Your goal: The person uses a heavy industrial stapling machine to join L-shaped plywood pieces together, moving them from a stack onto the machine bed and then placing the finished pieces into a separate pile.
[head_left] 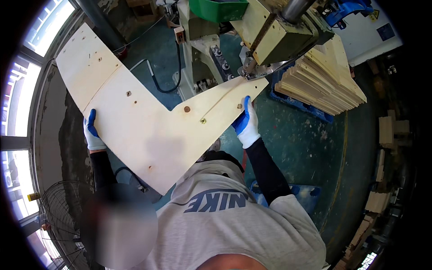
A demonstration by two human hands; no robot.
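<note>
A broad, angled plywood panel [135, 121] with several small holes and dark knots spans the space in front of me. A small brass-coloured metal insert [203, 120] sits in its right arm. My left hand [93, 131], in a white glove with blue coating, grips the panel's left edge, thumb on top and the other fingers hidden beneath. Closed on the near edge of the right arm is my right hand [247, 125], gloved the same way, thumb on the upper face. The panel's right tip lies under the working head of a pale green machine [281, 38], beside its metal tooling [250, 63].
A stack of similar plywood panels [321, 78] stands on a blue pallet [301, 105] to the right of the machine. At the lower left is a wire-caged fan [63, 220] near the windows. A green bin [218, 10] sits at the top; wood pieces [378, 202] line the far right.
</note>
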